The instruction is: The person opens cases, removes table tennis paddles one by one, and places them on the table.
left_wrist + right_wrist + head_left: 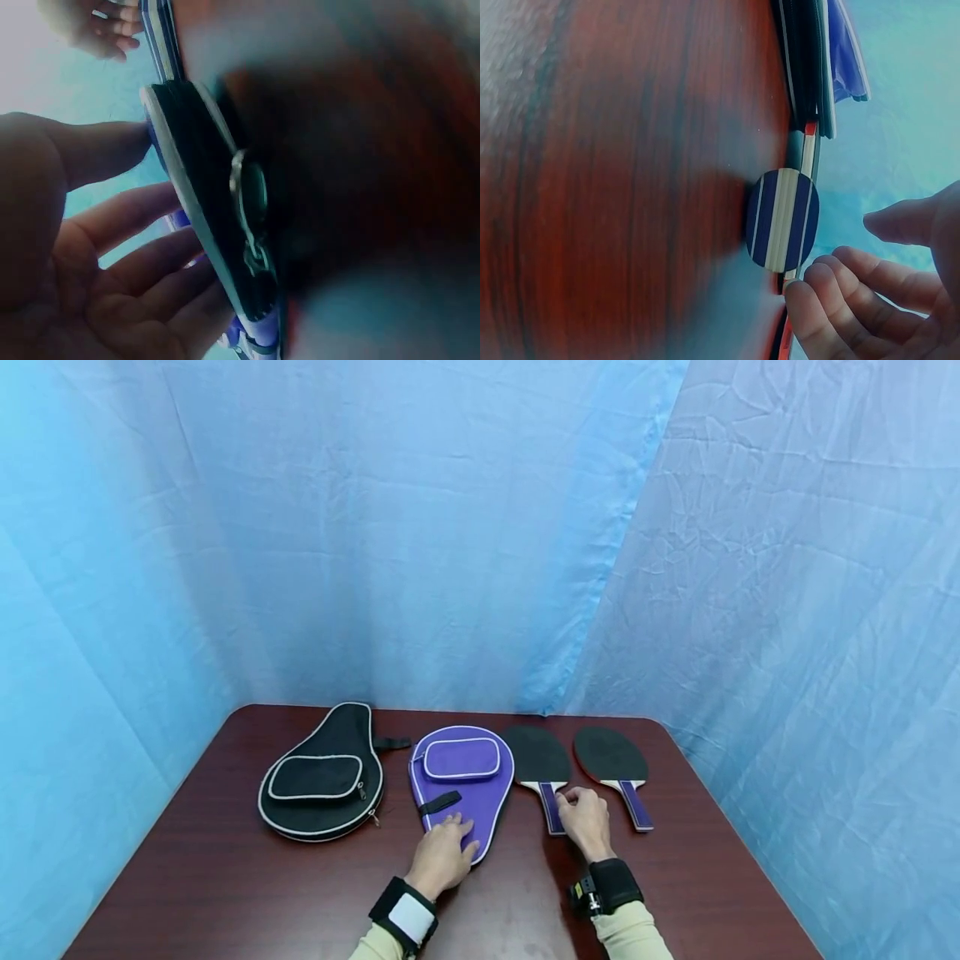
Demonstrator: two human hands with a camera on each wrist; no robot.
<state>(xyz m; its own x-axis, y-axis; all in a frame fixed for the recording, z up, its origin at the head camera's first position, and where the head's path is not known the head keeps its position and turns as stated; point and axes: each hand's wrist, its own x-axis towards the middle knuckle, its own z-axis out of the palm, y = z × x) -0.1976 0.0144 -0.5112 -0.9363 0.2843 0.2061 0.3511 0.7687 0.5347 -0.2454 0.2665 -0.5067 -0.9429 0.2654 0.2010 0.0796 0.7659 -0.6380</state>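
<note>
A purple table tennis racket case (450, 793) with white piping lies flat, its narrow end toward me. My left hand (441, 858) rests on that narrow end with fingers spread. In the left wrist view, the thumb and fingers of the left hand (112, 262) lie against the case's zipped edge (195, 165), a zipper pull (249, 195) hanging there. Two black-faced table tennis rackets (538, 753) (611, 753) lie to the right. My right hand (587, 822) hovers beside the nearer racket's blue handle (551, 810). In the right wrist view, its fingers (840, 300) are loosely bent, apart from the striped handle end (782, 220).
A black racket case (318, 814) with white piping and a front pocket lies at the left, its strap (392, 743) reaching toward the purple case. Everything lies on a dark reddish-brown table (225, 893). Blue curtains (375, 527) hang behind and along both sides.
</note>
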